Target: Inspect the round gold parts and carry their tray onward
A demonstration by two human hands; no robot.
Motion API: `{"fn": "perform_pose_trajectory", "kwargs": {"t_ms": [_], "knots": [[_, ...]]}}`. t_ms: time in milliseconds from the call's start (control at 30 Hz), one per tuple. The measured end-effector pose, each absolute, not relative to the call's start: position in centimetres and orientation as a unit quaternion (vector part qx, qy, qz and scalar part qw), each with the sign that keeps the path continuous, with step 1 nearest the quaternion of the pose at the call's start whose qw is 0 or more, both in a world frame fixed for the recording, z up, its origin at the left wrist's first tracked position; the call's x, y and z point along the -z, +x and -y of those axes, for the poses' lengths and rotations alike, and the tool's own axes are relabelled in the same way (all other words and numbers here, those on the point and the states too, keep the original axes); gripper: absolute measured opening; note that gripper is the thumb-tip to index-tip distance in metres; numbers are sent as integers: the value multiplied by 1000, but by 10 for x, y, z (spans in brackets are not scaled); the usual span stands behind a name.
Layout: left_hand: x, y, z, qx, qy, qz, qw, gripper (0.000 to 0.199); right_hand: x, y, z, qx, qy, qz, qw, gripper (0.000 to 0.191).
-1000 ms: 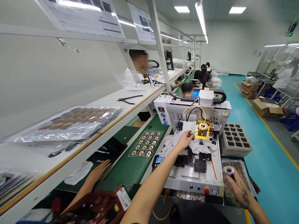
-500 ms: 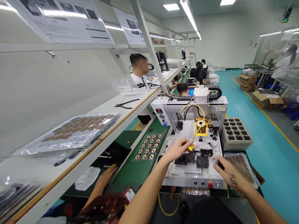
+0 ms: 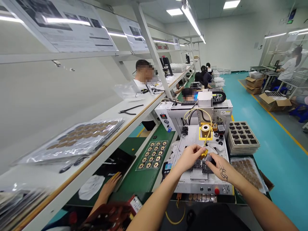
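Observation:
My left hand is closed on a small yellow part at the end of a yellow tube. Close beside it, my right hand has its fingers closed round a small grey piece, partly hidden by the fingers. Both hands are over the front of the white bench machine, above black fixtures. Behind them, a round metal part sits in a yellow frame on the machine bed.
A tray of ring-shaped parts lies on the green mat at left. Stacked trays and bagged brown discs stand at right. Pliers rest on the shelf. Another person's hand is at lower left.
My right hand has moved left with the grey piece, up to the yellow part. My left hand has shifted slightly right, still holding the yellow part.

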State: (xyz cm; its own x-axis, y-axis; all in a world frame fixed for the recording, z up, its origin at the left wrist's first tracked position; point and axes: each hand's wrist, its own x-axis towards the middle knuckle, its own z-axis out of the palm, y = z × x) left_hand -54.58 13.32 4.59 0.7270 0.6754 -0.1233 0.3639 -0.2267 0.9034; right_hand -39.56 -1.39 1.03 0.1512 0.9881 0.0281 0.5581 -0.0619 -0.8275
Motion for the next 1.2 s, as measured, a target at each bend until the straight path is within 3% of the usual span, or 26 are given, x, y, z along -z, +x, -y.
{"fn": "perform_pose_trajectory", "kwargs": {"t_ms": [200, 633, 1000, 1200], "knots": [[-26, -538, -117, -198, 797, -363, 440, 42, -2, -397, 12, -276, -673, 596, 341, 16], [-32, -533, -117, -89, 871, -364, 318, 30, 11, -391, 2, -222, -695, 628, 272, 14], [-7, -528, -130, -85, 836, -306, 447, 38, 10, -368, -2, -185, -674, 694, 173, 24], [-4, -523, -121, -132, 831, -347, 414, 32, -2, -365, -7, -179, -669, 707, 146, 24]]}}
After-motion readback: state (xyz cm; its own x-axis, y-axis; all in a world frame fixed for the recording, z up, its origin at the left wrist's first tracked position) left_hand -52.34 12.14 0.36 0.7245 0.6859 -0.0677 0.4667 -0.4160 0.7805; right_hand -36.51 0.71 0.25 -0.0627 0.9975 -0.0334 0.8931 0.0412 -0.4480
